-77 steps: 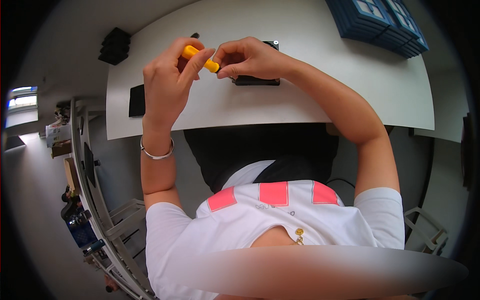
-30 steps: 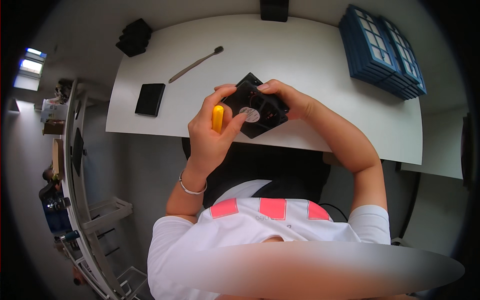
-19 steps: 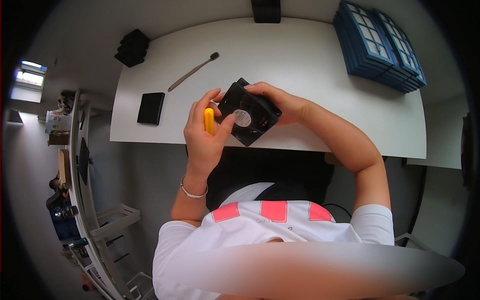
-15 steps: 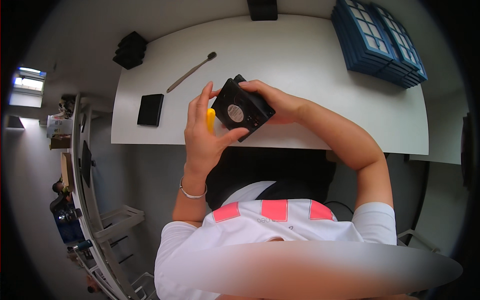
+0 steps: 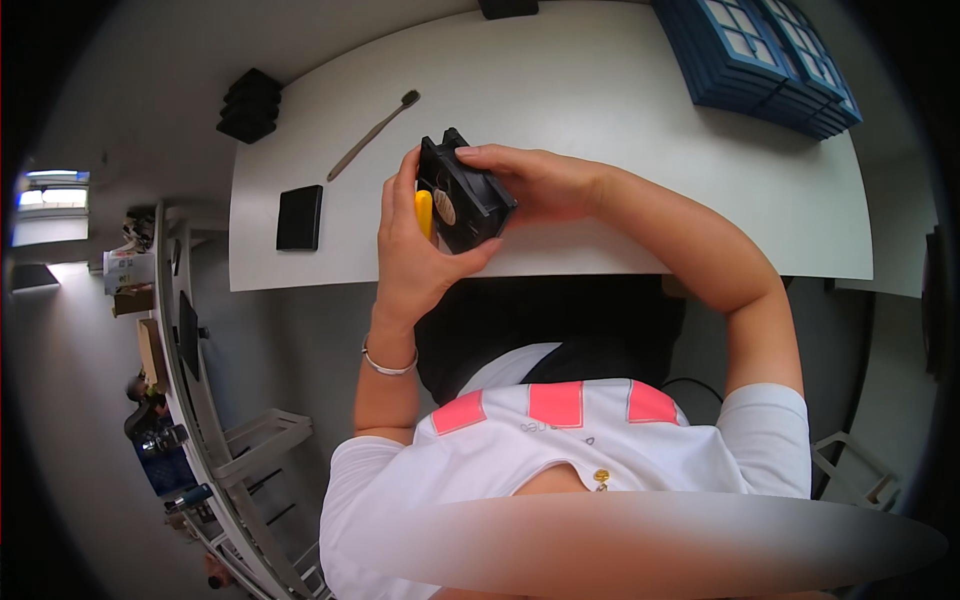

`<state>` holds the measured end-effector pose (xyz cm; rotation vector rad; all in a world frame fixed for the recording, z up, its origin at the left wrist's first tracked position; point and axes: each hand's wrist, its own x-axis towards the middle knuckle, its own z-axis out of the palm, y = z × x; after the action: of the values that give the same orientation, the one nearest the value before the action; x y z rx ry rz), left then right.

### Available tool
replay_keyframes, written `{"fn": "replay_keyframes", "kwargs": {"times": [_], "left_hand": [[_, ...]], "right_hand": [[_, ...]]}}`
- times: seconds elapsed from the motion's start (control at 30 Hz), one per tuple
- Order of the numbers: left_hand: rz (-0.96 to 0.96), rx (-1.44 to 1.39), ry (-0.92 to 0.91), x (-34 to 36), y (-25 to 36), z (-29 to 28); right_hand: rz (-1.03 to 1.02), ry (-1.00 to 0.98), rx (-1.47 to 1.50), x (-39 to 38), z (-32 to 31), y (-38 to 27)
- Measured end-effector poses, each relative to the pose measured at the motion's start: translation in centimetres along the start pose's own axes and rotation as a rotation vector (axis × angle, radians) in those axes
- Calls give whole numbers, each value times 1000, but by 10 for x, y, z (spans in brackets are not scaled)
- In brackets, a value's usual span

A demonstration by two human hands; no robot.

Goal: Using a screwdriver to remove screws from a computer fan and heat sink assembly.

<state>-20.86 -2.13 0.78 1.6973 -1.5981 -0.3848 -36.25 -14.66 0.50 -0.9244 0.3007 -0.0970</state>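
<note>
Above the table's front edge I hold a black square cooling fan (image 5: 470,200) with a round pale label, tilted so that its side frame shows. My left hand (image 5: 415,240) has its fingers and thumb against the fan's left side and lower corner. A yellow object (image 5: 424,213) sits in the left palm, mostly hidden by the fingers, so its kind does not show. My right hand (image 5: 535,185) grips the fan's right side, fingers over the upper edge.
On the white table (image 5: 590,90) lie a brush (image 5: 372,137) with a long handle and a flat black square (image 5: 299,218). Stacked black pieces (image 5: 250,105) stand at the far left, another black object (image 5: 508,8) at the back. Blue trays (image 5: 755,75) are piled at the far right.
The fan has been turned in my hands: its labelled face now points more to the left and its thick side shows. The view has shifted slightly.
</note>
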Motion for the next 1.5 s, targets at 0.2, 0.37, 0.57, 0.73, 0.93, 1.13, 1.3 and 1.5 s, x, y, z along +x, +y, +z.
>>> {"fn": "replay_keyframes", "kwargs": {"times": [0.2,0.37,0.57,0.73,0.93,1.13,1.3,1.5], "left_hand": [[58,-9,51,0,8,-2],[88,317,134,4,48,-4],[127,453,81,21,52,-21],[116,606,62,29,45,-40],[88,710,-53,35,42,-48],[67,720,-115,41,42,-54],[45,751,-159,43,43,-58],[53,767,-187,43,51,-61]], "right_hand": [[-6,-80,33,1,-3,0],[-91,54,113,4,-7,18],[-81,-112,288,5,-20,5],[-8,-359,319,9,-36,1],[-48,-209,83,4,-25,-3],[-36,-295,140,5,-25,-6],[-47,-286,49,5,-21,-8],[-44,-312,51,4,-24,-4]]}}
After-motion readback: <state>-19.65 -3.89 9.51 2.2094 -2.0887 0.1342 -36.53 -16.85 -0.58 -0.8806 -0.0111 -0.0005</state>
